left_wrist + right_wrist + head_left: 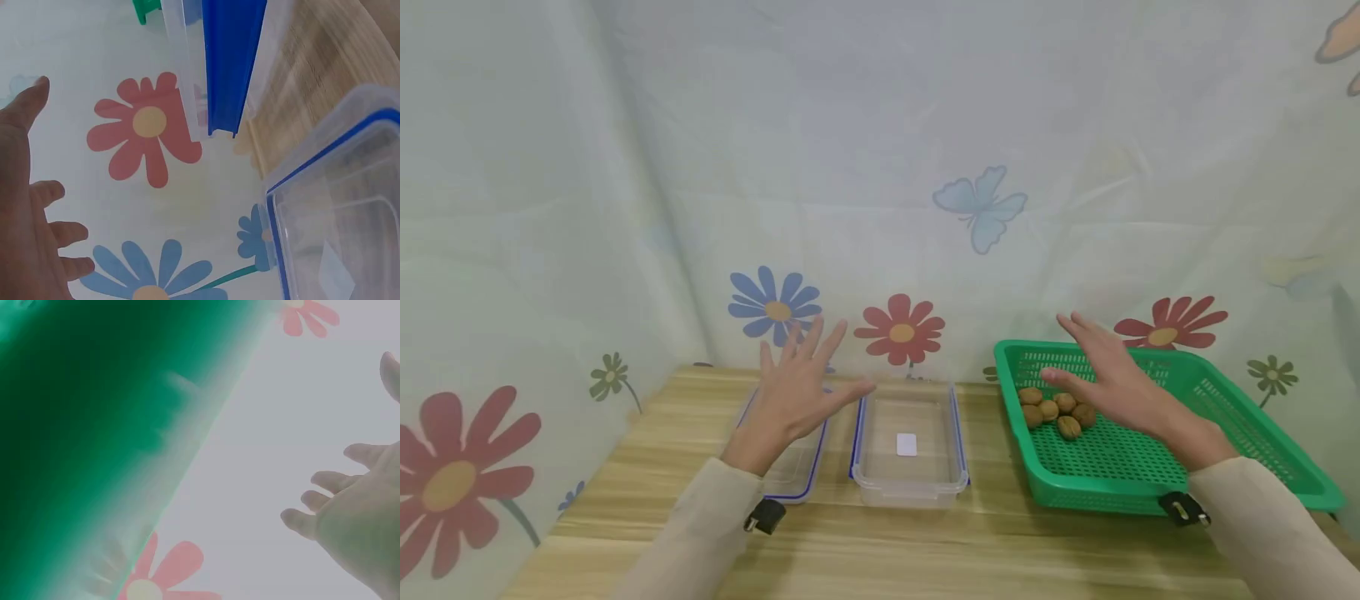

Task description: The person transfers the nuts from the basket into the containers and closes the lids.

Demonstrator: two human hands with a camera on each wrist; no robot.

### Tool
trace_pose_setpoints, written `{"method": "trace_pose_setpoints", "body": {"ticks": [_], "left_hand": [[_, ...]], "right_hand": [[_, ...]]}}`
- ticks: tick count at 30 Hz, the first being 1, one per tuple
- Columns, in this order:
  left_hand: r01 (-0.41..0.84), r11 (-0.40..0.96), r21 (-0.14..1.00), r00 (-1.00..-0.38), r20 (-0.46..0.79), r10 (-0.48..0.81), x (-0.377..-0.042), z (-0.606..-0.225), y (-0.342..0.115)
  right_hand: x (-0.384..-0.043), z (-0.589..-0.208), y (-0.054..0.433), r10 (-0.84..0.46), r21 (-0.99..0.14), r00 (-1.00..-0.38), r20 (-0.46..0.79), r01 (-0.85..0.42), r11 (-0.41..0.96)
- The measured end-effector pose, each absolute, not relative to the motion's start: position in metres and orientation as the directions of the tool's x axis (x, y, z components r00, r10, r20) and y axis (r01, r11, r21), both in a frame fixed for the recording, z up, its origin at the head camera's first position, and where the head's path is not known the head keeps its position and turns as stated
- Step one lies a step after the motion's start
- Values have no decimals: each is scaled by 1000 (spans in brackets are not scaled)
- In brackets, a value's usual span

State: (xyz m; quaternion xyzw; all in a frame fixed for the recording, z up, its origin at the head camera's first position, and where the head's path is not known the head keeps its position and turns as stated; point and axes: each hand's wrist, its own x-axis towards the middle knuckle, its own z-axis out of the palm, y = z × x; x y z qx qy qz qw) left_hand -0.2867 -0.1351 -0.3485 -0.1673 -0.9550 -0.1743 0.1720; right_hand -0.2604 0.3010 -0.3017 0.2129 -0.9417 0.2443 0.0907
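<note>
My left hand (796,392) is held with fingers spread above a clear lid with a blue seal (805,467), touching nothing that I can see. Just right of it stands a clear plastic container (910,492) with blue side clips and a small white label (906,444) inside. Over the green basket (1075,492) hovers my right hand (1116,383), its fingers extended and nothing held. Several walnuts (1069,427) lie together at the basket's left end. In the right wrist view, the hand (356,512) is bare and the basket's side is a green blur.
Everything stands on a wooden-topped table (865,558). Behind it hangs a pale curtain (850,167) printed with flowers and a butterfly. Dark straps with small devices (766,517) sit at both sleeves.
</note>
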Motion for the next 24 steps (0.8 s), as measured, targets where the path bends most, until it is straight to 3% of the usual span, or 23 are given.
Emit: {"method": "trace_pose_setpoints", "body": {"ticks": [7, 12, 24], "left_hand": [[396, 852, 343, -879, 410, 243, -290, -355, -124], [419, 783, 461, -879, 423, 221, -291, -362, -119], [328, 579, 747, -942, 305, 140, -292, -381, -115]], "right_hand": [[-264, -287, 317, -350, -478, -898, 266, -438, 761], [-269, -285, 329, -338, -506, -901, 271, -432, 747], [-282, -285, 349, -348, -559, -908, 235, -419, 716]]}}
